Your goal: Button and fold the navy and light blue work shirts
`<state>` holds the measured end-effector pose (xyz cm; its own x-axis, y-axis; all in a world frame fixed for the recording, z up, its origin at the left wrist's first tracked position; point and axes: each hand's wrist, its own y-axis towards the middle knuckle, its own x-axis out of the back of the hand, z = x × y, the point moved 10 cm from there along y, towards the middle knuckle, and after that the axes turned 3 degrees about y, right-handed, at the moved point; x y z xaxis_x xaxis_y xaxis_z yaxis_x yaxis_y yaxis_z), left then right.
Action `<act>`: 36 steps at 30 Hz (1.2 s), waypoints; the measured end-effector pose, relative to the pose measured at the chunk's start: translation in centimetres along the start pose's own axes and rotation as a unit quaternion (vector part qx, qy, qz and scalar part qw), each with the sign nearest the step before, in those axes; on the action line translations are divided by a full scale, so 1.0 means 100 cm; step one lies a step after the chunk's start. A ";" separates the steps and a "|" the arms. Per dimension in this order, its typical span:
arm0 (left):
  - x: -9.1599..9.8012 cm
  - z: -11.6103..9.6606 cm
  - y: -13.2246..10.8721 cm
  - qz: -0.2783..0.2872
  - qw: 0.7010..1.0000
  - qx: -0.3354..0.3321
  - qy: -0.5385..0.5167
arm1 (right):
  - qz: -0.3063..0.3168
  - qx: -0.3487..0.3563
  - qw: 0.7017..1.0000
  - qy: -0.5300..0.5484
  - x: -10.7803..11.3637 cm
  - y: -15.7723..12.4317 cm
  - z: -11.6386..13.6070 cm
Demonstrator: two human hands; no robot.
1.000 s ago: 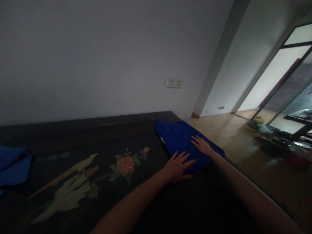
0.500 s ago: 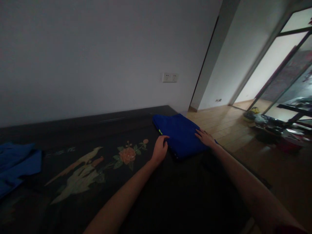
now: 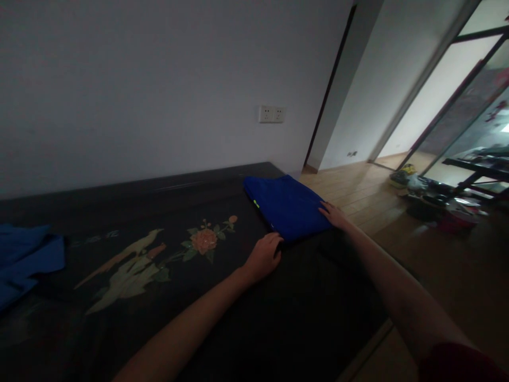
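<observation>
A folded blue garment [image 3: 288,204] lies flat near the far right end of a dark table [image 3: 222,196]. Its left edge carries a small yellow-green mark. My left hand [image 3: 264,255] rests at the garment's near left corner, fingers bent with their tips against the cloth and the thumb apart from them. On the opposite side, my right hand [image 3: 334,215] lies over the garment's right edge with its fingers stretched out. Darkness obscures the table surface under both forearms.
At the left edge is a crumpled lighter-blue cloth [image 3: 29,260]. A bird-and-flower picture [image 3: 202,241] decorates the tabletop. Behind stands a wall with a double socket [image 3: 272,114]. To the right, wooden floor [image 3: 345,183] leads to piled items [image 3: 441,201] by a glass partition.
My left hand has slid along the garment's left edge to its near corner. My right hand stays on the right edge. The camera view has shifted slightly.
</observation>
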<state>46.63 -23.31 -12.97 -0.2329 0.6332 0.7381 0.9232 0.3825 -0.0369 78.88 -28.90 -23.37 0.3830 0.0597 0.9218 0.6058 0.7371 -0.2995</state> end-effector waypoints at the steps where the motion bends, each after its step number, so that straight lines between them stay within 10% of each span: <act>1: -0.002 -0.002 -0.001 0.017 1.000 -0.008 0.008 | -0.005 -0.004 1.000 -0.006 0.003 -0.001 0.002; 6: 0.021 -0.008 -0.014 0.033 0.998 -0.032 0.031 | -0.111 0.050 0.993 -0.005 0.031 -0.008 0.052; 13: 0.125 0.047 -0.088 -0.059 0.995 0.030 0.074 | -0.076 0.337 0.928 0.136 0.017 -0.085 0.232; 20: 0.263 0.165 -0.275 -0.172 0.921 0.265 0.228 | 0.030 0.504 0.830 0.236 -0.032 -0.179 0.368; 26: 0.390 0.203 -0.449 -0.239 0.736 0.493 0.398 | 0.160 0.542 0.769 0.299 -0.061 -0.219 0.488; 31: 0.404 0.199 -0.532 -0.259 0.619 0.624 0.400 | 0.241 0.557 0.712 0.353 -0.084 -0.251 0.619; 36: 0.382 0.202 -0.552 -0.233 0.610 0.672 0.349 | 0.234 0.561 0.728 0.316 -0.115 -0.275 0.733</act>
<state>-19.39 -6.61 3.69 0.2462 -0.0161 0.9691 -0.3864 0.9153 0.1133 6.71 -0.48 -7.71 0.8241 0.4213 0.3786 -0.5098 0.8429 0.1718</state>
